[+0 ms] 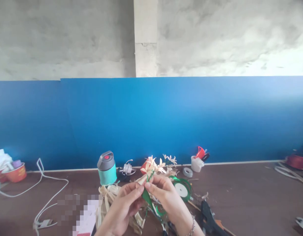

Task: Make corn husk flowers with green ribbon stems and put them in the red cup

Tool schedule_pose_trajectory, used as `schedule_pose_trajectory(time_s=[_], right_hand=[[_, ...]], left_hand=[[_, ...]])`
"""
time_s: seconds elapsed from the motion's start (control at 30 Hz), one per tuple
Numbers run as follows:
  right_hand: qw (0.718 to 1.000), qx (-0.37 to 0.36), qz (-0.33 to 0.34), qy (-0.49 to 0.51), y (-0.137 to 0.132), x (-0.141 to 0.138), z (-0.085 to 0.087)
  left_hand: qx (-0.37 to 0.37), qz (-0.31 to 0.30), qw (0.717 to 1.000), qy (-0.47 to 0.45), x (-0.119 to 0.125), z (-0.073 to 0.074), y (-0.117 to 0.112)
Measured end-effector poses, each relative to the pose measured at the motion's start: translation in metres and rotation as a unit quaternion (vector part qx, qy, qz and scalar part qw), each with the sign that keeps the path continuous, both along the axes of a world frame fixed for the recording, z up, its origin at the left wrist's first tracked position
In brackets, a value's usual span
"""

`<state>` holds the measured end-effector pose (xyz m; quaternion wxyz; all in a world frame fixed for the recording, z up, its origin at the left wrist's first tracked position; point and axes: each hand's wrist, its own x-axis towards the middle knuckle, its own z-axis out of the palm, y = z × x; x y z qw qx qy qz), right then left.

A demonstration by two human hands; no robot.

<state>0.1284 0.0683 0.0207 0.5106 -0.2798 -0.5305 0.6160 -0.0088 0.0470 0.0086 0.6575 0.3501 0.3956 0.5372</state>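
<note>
Cream-coloured artificial flowers (151, 165) on thin green stems rise from between my hands, close to the middle of the view. My left hand (125, 201) is closed, its thumb and forefinger pinching at the base of the stems. Against it, my right hand (164, 193) is closed too, thumb and fingers around the same stems. A strip of green ribbon (146, 196) hangs down from the fingertips. Which fingers press on ribbon and which on stem is partly hidden. Below and left of the hands lie pale, dry husk-like strips (104, 200).
A spool of green ribbon (182, 190) and a black glue gun (210, 218) lie at right. Behind stand a turquoise flask (107, 172), a tape roll (187, 172) and a white cup (197, 164) with pens. White cables (53, 193) cross the brown table's left. A blue panel (151, 118) borders the back.
</note>
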Motion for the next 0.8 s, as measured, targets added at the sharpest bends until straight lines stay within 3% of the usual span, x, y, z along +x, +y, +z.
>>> schedule_pose_trajectory(time_s=[0.17,0.27,0.37,0.47,0.53,0.6,0.67,0.8], right_hand=[[1.0,-0.006,0.01,-0.021,-0.001,0.002,0.0],[0.997,0.002,-0.02,-0.068,0.0,0.001,-0.003],[0.992,0.029,-0.064,-0.108,0.0,-0.002,-0.005],[0.984,0.069,-0.103,-0.125,-0.002,-0.006,-0.004],[0.982,0.092,-0.112,-0.122,-0.003,-0.008,-0.004],[0.982,0.102,-0.116,-0.111,-0.001,-0.01,-0.007],[0.982,0.098,-0.122,-0.11,0.001,-0.01,-0.01],[0.984,0.102,-0.095,-0.108,0.006,-0.005,-0.014]], left_hand=[[0.028,-0.014,0.998,0.054,-0.001,-0.002,0.002],[0.092,-0.004,0.982,0.168,-0.002,0.0,0.002],[0.186,0.03,0.935,0.302,-0.004,0.004,-0.001],[0.233,0.088,0.876,0.414,-0.003,0.005,-0.004],[0.263,0.139,0.832,0.468,-0.002,0.003,-0.006],[0.284,0.177,0.809,0.484,-0.001,0.0,-0.007],[0.281,0.172,0.831,0.448,0.001,-0.002,-0.007],[0.215,0.1,0.926,0.293,0.005,0.001,-0.004]])
